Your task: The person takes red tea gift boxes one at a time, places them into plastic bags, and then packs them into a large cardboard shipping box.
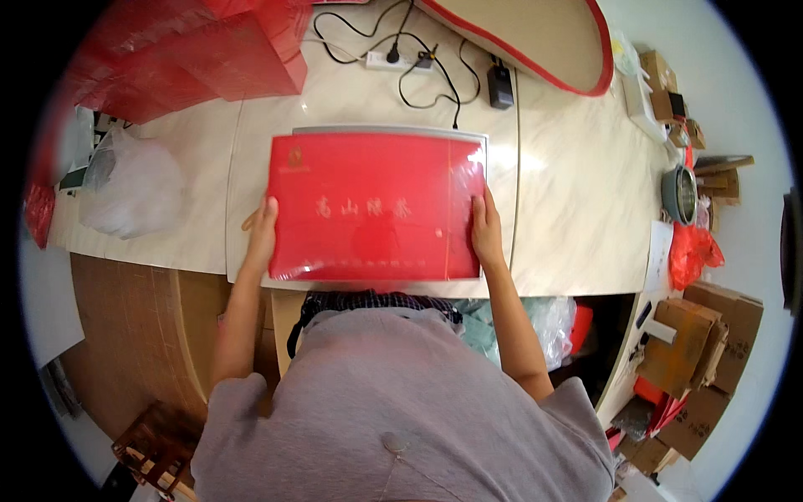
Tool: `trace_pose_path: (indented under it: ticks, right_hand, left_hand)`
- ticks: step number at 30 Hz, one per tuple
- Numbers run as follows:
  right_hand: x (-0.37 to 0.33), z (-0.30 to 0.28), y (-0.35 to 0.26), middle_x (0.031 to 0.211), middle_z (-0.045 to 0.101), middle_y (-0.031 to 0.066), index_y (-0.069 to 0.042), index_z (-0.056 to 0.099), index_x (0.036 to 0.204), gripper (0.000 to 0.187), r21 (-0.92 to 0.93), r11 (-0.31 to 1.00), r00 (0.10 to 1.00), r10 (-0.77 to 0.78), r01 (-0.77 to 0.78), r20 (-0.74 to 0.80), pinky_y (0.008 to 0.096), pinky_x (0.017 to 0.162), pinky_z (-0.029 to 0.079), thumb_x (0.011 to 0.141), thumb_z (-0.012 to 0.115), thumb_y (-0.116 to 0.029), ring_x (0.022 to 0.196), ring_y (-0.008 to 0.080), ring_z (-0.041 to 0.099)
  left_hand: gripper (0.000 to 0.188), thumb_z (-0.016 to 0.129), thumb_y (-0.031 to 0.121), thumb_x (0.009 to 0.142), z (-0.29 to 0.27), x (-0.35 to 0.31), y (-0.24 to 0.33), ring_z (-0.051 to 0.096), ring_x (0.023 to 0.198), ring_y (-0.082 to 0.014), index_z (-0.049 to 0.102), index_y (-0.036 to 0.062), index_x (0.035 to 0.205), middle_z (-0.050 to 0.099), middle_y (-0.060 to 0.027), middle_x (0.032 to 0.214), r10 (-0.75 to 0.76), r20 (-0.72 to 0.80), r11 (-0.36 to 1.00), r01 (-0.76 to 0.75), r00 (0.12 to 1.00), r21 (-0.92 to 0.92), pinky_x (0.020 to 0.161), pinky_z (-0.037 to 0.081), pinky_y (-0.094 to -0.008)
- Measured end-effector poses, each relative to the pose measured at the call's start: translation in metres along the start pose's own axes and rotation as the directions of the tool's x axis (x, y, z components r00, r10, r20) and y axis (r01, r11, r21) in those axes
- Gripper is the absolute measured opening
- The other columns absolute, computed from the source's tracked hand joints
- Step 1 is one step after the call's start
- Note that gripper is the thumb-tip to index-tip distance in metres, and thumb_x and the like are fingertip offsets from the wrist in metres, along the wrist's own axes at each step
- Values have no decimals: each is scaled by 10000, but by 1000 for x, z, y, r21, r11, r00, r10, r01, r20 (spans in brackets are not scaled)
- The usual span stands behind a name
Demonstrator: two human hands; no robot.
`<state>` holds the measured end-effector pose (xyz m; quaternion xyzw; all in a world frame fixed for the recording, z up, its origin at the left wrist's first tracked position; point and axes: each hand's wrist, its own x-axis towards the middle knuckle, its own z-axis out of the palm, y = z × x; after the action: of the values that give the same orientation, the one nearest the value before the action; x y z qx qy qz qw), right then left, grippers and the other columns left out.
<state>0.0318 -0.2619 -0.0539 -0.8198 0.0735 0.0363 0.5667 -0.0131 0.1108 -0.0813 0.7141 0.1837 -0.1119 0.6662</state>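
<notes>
A flat red gift box (pixel 368 171) with pale gold lettering is between my two hands, close in front of my body. Its surface is glossy, with shiny creases at the right end like clear film. My left hand (pixel 263 227) grips the left side, thumb on the edge and fingers mostly hidden behind it. On the opposite side, my right hand (pixel 486 224) holds the box the same way. Behind the box, a flat thing with a grey edge (pixel 393 130) shows along the top and right; the box covers most of it.
The pale marbled table (pixel 577 209) carries red bags (pixel 201 63) at far left and a whitish plastic bag (pixel 138 184) nearer. A power strip (pixel 400 62) with tangled cables and a black adapter (pixel 500 87) lie beyond the box, beside a red-rimmed tray (pixel 544 38). Cardboard boxes (pixel 682 343) stack at right.
</notes>
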Motion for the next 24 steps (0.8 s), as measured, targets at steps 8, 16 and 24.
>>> trace_pose_path:
  ticks: [8, 16, 24]
  right_hand:
    - [16, -39, 41, 1206, 564, 173, 14, 434, 1314, 472, 67, 997, 999, -46, 45, 3, 326, 948, 393, 1005, 299, -316, 1107, 251, 530]
    - [-23, 19, 1, 1132, 574, 265, -4, 420, 1327, 438, -34, 990, 990, 135, -133, 43, 355, 883, 435, 992, 327, -272, 1040, 318, 579]
    - [46, 0, 24, 957, 624, 241, 7, 514, 1219, 454, -92, 994, 995, 51, -60, -91, 400, 794, 445, 993, 278, -308, 868, 346, 595]
  left_hand:
    - [659, 379, 474, 959, 41, 21, 6, 302, 1321, -230, 271, 16, 1421, 371, -132, 1411, 24, -61, 995, -18, 998, 94, 1089, 208, -330]
    - [638, 383, 467, 960, -23, -24, -9, 399, 1248, -201, 312, 3, 1393, 394, -115, 1386, -21, -88, 990, 9, 996, -142, 1047, 313, -322]
    - [560, 398, 406, 973, 24, 32, 54, 449, 1204, -201, 347, 28, 1383, 445, -110, 1347, -1, -49, 984, -8, 999, -180, 1012, 350, -310]
